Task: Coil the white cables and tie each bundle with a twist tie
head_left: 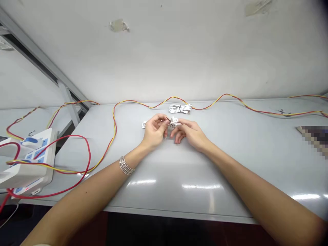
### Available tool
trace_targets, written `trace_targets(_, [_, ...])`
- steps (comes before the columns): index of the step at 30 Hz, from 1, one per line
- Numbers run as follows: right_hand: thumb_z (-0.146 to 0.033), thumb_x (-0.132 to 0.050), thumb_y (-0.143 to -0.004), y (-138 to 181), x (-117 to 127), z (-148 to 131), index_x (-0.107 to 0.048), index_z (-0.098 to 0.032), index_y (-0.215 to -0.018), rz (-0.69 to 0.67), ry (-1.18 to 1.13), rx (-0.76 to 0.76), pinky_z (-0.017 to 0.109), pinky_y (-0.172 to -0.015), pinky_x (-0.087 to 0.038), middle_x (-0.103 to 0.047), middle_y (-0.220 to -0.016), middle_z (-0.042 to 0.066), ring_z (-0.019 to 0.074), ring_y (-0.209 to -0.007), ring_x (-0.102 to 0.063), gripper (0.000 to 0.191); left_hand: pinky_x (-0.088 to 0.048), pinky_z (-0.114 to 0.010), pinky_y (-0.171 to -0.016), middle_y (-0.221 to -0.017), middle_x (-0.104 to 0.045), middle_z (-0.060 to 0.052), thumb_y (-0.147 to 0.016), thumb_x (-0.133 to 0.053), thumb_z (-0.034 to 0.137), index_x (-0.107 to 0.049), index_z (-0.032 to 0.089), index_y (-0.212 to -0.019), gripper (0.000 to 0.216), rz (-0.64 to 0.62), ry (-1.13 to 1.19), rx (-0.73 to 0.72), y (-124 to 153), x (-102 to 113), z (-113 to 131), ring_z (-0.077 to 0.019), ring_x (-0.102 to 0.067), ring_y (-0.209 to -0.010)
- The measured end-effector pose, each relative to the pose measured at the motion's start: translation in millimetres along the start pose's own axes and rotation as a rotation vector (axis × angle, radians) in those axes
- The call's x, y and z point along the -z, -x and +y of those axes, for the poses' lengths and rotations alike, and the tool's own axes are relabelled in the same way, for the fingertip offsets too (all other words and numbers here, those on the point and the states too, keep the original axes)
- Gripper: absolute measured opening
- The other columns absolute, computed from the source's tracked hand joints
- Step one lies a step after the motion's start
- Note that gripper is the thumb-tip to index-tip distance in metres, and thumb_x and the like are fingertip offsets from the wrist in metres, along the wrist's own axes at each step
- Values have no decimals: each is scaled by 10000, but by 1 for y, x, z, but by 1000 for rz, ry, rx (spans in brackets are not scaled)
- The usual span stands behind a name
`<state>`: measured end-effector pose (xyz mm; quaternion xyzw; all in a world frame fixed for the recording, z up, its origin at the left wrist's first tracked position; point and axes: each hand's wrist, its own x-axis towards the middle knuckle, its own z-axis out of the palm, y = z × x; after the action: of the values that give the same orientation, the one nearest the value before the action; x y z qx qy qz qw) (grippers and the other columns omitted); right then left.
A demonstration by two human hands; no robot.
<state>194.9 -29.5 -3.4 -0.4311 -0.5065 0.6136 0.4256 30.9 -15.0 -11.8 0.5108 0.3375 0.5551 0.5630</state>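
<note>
Both hands meet above the middle of the grey table [164, 160]. Between them is a white cable [174, 121], its end bunched at my right fingertips. My left hand [155, 131] pinches a thin dark tie [168, 119] beside the cable, and a small white loop of cable [144, 125] shows past its far side. My right hand [191, 133] grips the white cable between thumb and index finger, the other fingers curled below. Just beyond the hands lies a coiled white cable [179, 109], bound at its middle with a dark tie.
A white power strip [51, 150] with plugged-in adapters stands at the left. Twisted red and yellow wire [114, 126] snakes along the table's back and left. Dark ties [284, 112] lie at the back right. A pixelated object [315, 136] sits at the right edge.
</note>
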Motion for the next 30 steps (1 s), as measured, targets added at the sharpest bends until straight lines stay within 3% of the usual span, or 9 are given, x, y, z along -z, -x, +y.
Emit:
trace_targets(5, [-421, -821, -777, 6, -2, -1, -690, -194, -842, -82, 213, 111, 265, -516, -413, -546, -526, -46, 120, -498, -509, 270, -382, -218, -394, -732, -596, 24, -809, -823, 345, -585, 186, -879, 294, 87, -36, 25, -2, -1, -2, -58, -448, -452])
trace_targets(9, [-631, -764, -823, 9, 1, -4, -652, -195, -695, -122, 247, 124, 278, -504, -316, -517, -520, -22, 112, -496, -435, 467, -364, -206, -393, -711, -589, 28, -852, -768, 264, -588, 181, -891, 202, 113, -51, 50, -2, -2, -1, -59, -444, -458])
trace_targets(13, [-848, -610, -816, 8, 3, -3, -580, -202, -549, -116, 212, 166, 307, -521, -332, -535, -540, 27, 126, -504, -445, 700, -355, -213, -388, -717, -591, 25, -867, -763, 263, -592, 177, -897, 194, 91, -42, 62, -1, -2, -2, -62, -455, -457])
trace_targets(16, [-893, -569, -803, 6, 3, -2, -575, -204, -515, -81, 167, 168, 315, -514, -339, -540, -554, 42, 131, -504, -453, 747, -337, -211, -381, -708, -578, 36, -850, -789, 281, -587, 180, -884, 228, 76, -32, 65, -2, -1, -4, -46, -414, -426])
trace_targets(19, [-857, -621, -804, 5, 3, 0, -664, -195, -617, -33, 83, 177, 310, -513, -368, -544, -596, 24, 127, -517, -469, 690, -334, -195, -408, -668, -555, 45, -838, -807, 313, -592, 183, -869, 254, 43, -47, 61, -3, 1, -6, -43, -416, -440])
trace_targets(21, [-823, -648, -816, 4, 4, 0, -771, -185, -892, -5, 33, 176, 297, -507, -376, -537, -602, -7, 123, -511, -470, 654, -347, -191, -434, -651, -553, 41, -821, -823, 334, -610, 178, -864, 268, 13, -65, 57, -4, 2, -6, -49, -439, -468])
trace_targets(24, [-783, -638, -858, 4, 4, -1, -695, -182, -1319, 35, 29, 137, 273, -485, -359, -507, -566, -54, 118, -481, -441, 760, -369, -190, -462, -716, -614, 11, -779, -857, 332, -633, 167, -874, 294, -14, -60, 69, -4, 3, -5, -54, -483, -518])
trace_targets(26, [-782, -619, -870, 5, 3, -2, -661, -166, -1363, 59, 60, 104, 267, -463, -338, -480, -533, -66, 116, -456, -416, 790, -364, -190, -457, -763, -643, -2, -764, -870, 324, -632, 163, -888, 313, -26, -19, 89, -3, 2, -3, -54, -492, -526])
trace_targets(30, [-815, -564, -876, 4, 1, -3, -694, -154, -1190, 64, 127, 85, 271, -457, -337, -487, -512, -59, 116, -435, -419, 743, -333, -190, -418, -760, -638, 2, -746, -890, 320, -624, 162, -912, 352, -13, 36, 142, -3, 1, 1, -53, -483, -502])
